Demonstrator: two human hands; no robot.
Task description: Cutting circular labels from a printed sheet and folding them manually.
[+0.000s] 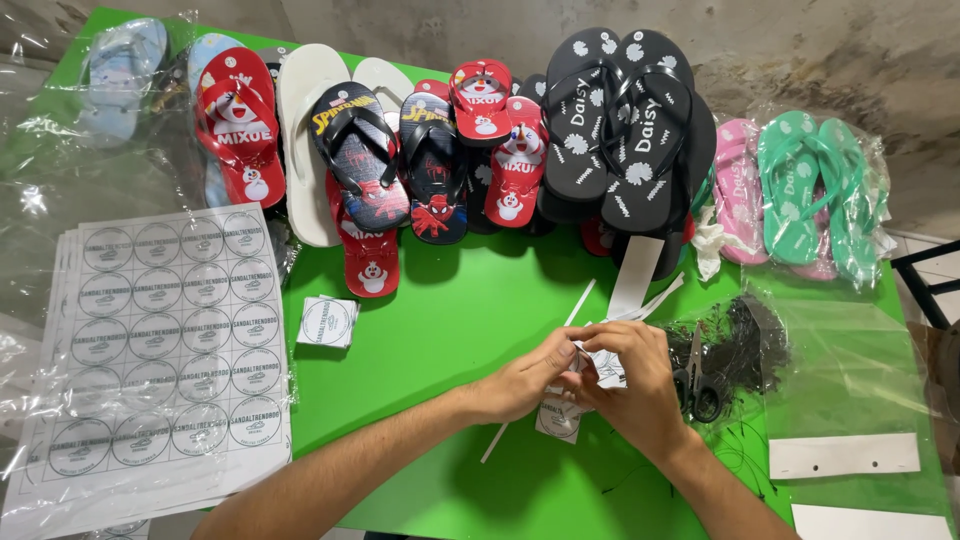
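My left hand (525,378) and my right hand (635,385) meet over the green table (450,320), fingers pinched together on a small white paper tag (605,367). Another round-printed white tag (558,418) lies just under my hands. Thin white paper strips (580,300) stick out behind my fingers. What exactly sits between my fingertips is mostly hidden.
Sheets of round stickers (160,340) lie at left, a small stack of cut square tags (327,322) beside them. Several flip-flop pairs line the back: red (240,125), black (620,120), pink and green in bags (800,190). Scissors (700,385) and black strings (745,345) lie right, with clear plastic bags.
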